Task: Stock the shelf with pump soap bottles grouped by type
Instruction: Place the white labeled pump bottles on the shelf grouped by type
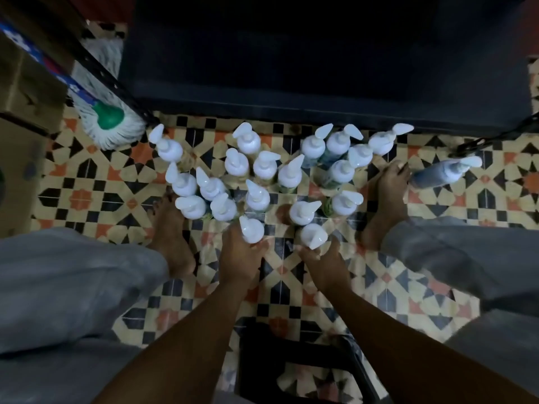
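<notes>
Several pump soap bottles with white pump heads stand upright on the patterned tile floor, seen from above, between my two bare feet. My left hand is closed around the nearest bottle on the left. My right hand grips the nearest bottle on the right. One bottle with a dark body lies on its side at the right, apart from the group. The dark bottom shelf spans the top of the view, beyond the bottles; nothing shows on it.
A mop head with a green collar lies at the upper left beside the shelf's metal upright. Cardboard boxes stand at the far left. My knees in grey cloth flank the scene, and a black stool sits beneath me.
</notes>
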Demonstrator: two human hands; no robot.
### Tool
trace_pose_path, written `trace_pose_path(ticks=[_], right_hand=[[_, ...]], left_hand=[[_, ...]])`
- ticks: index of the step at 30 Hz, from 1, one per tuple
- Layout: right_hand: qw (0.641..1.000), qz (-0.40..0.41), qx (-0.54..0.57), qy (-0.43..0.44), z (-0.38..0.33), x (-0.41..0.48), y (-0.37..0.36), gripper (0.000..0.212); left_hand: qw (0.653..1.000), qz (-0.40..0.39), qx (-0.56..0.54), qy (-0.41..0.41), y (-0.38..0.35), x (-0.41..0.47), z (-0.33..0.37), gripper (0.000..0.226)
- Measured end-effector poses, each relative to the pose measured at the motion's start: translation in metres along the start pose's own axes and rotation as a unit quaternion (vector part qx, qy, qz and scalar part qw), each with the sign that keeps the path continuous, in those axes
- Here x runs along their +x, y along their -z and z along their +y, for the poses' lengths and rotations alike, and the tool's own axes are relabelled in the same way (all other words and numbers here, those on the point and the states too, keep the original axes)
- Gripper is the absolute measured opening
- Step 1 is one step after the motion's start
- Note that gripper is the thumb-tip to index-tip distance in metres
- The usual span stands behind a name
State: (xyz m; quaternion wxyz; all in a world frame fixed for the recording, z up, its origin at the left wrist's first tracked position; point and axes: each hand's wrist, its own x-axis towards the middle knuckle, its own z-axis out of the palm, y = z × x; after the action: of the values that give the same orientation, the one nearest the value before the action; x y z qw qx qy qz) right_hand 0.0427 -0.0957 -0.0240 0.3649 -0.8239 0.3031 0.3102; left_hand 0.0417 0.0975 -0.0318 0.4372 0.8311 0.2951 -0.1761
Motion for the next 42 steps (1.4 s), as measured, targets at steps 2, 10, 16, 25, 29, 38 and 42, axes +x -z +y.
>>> trace_pose_path(ticks=[2,10,16,25,29,38,42], right_hand=[[1.0,0.016,0.006,0.022,-0.005,0.005,0.0,0.104],[0.987,0.011,-0.114,0.113,-0.009,0.03,0.012,0.058],[0.977,0.004,-0.101,0.185,-0.024,0.017,0.046,0.033],[0.954,-0.129,-0.125,0.238,-0.097,-0.035,0.143,0.039],[0.945,-0.108,-0.07,0.299,-0.147,-0.072,0.183,0.031],[0.888,-0.118,0.163,0.414,-0.25,-0.165,0.253,0.021],[0.863,-0.12,0.216,0.442,-0.272,-0.183,0.265,0.04]], left_hand=[[1.0,0.006,0.012,-0.008,-0.001,0.003,-0.002,0.074],[0.998,0.024,0.04,-0.048,0.002,0.007,-0.003,0.068],[0.999,-0.022,0.009,-0.028,0.025,-0.005,0.023,0.044],[0.983,-0.131,0.002,-0.13,0.09,-0.022,0.091,0.051],[0.98,-0.103,-0.072,-0.156,0.132,-0.037,0.153,0.051],[0.924,-0.029,-0.274,-0.265,0.223,-0.086,0.28,0.027],[0.903,-0.01,-0.344,-0.256,0.241,-0.098,0.304,0.026]])
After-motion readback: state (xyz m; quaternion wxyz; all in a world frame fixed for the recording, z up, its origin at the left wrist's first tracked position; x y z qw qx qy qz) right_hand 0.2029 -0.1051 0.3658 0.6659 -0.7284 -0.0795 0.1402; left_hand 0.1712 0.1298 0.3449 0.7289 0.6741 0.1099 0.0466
